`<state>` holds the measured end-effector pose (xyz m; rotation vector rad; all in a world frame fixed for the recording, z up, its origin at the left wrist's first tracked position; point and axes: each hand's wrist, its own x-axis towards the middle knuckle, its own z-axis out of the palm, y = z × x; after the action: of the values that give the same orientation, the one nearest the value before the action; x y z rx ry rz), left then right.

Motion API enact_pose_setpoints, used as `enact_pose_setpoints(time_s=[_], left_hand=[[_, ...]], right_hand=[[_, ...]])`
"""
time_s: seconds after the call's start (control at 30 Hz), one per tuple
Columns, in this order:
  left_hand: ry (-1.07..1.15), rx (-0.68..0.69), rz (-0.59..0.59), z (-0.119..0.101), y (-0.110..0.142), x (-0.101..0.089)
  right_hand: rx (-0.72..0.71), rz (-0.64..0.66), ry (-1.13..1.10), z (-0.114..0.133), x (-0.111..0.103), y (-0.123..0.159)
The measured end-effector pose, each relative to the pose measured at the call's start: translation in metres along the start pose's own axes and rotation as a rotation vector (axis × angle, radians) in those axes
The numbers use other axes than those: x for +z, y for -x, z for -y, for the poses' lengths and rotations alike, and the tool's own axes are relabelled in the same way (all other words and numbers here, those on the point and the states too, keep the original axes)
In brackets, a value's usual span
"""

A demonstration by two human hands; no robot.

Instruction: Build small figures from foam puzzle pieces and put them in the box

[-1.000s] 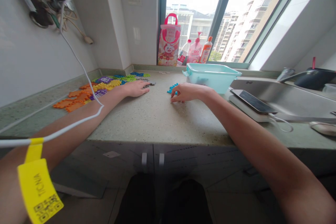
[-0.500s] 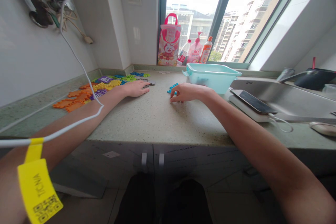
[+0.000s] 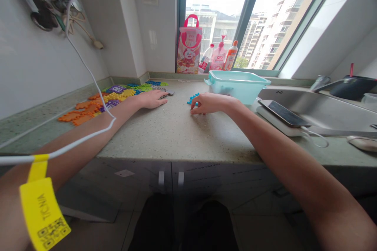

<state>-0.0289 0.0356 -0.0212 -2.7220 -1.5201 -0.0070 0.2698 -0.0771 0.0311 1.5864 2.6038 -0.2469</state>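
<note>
My left hand (image 3: 153, 99) lies flat on the speckled counter (image 3: 176, 133), fingers stretched out beside a few grey pieces (image 3: 166, 94). To its left spreads a pile of coloured plastic puzzle pieces (image 3: 103, 104) in orange, yellow, purple, green and blue. My right hand (image 3: 207, 104) rests on the counter with its fingers curled down. It touches a small cluster of blue pieces (image 3: 193, 98); whether it grips one I cannot make out. A light teal plastic tub (image 3: 237, 85) stands just behind the right hand.
A phone (image 3: 282, 113) lies on a white scale by the steel sink (image 3: 318, 113). A pink gift bag (image 3: 189, 47) and bottles (image 3: 219, 59) stand on the window sill. A white cable (image 3: 88, 74) with a yellow tag (image 3: 43, 211) hangs across my left arm.
</note>
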Motion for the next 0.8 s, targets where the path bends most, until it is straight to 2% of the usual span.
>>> enact_pose_setpoints(time_s=[0.33,0.5,0.8], left_hand=[[-0.014,-0.005,0.008,-0.005,0.003,-0.004],[-0.02,-0.013,0.015,-0.005,0.002,-0.004],[-0.019,0.042,0.026,-0.01,0.003,-0.003]], right_hand=[[-0.017,-0.023,0.028,0.002,-0.001,0.002],[0.016,0.017,-0.076,-0.001,-0.001,0.002],[0.017,0.011,-0.063,-0.002,0.0,0.001]])
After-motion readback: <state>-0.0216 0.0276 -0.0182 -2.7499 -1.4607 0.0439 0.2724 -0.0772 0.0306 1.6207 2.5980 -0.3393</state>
